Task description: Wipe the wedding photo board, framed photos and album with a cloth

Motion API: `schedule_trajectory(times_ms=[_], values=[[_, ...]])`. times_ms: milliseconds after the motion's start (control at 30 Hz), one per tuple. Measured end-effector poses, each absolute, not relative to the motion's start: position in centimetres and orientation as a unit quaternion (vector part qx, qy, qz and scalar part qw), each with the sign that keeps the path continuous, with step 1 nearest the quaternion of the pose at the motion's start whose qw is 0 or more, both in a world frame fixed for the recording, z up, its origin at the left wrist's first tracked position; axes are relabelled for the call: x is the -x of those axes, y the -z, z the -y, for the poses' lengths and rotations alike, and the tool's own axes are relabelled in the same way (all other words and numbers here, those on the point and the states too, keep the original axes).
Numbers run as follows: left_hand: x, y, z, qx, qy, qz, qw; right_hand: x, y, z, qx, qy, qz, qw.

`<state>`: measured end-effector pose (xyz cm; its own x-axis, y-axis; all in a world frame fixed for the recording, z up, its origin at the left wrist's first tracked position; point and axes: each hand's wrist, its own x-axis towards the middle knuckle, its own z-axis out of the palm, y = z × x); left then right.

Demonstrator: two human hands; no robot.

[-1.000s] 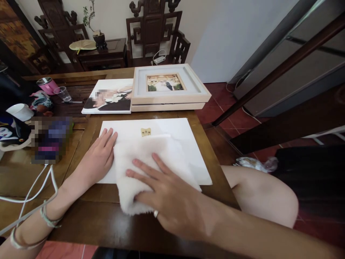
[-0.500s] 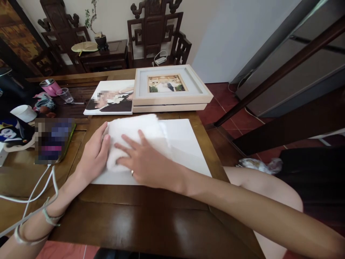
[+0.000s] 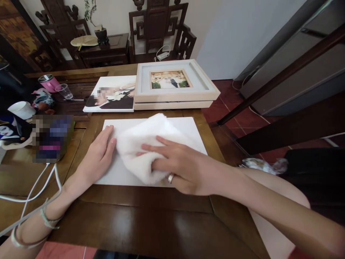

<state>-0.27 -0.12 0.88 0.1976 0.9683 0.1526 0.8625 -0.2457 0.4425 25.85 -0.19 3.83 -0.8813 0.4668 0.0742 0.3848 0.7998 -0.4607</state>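
Observation:
A white panel lies flat on the wooden table in front of me. On top of it is a fluffy white cloth, rumpled, with its near edge folded up around my fingers. My right hand, a ring on one finger, presses on the cloth and grips its folded near part; the thumb is mostly hidden. My left hand rests along the panel's left edge, fingers stretched out, holding nothing and apart from the cloth.
Behind the panel lie a photo print and stacked pale wooden frames. To the left are a phone-like blurred object, a white cable, a white cup, a clear cup and a pink tumbler.
My right hand has moved the cloth to the right across the panel, rumpling it. The cloth is now clear of my left hand, which stays at the panel's left edge.

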Motion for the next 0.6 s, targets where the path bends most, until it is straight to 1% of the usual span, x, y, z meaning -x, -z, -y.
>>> schedule_trajectory(times_ms=[133,333,467,600], values=[[0.5,-0.5,0.0,-0.789,-0.162,-0.582,0.116,-24.6,-4.2,-1.1,0.310,-0.207,0.918,0.132],[-0.3,-1.1,0.6,-0.819,-0.111,-0.556,0.090,-20.9,-5.6,-3.7,0.328,-0.230,0.901,0.166],[-0.6,-1.4,0.8,-0.834,-0.086,-0.541,0.059,-18.2,-5.7,-5.8,0.304,-0.251,0.907,0.146],[-0.5,-1.3,0.8,-0.835,-0.089,-0.540,0.050,-16.6,-5.9,-6.1,0.322,-0.241,0.908,0.119]])
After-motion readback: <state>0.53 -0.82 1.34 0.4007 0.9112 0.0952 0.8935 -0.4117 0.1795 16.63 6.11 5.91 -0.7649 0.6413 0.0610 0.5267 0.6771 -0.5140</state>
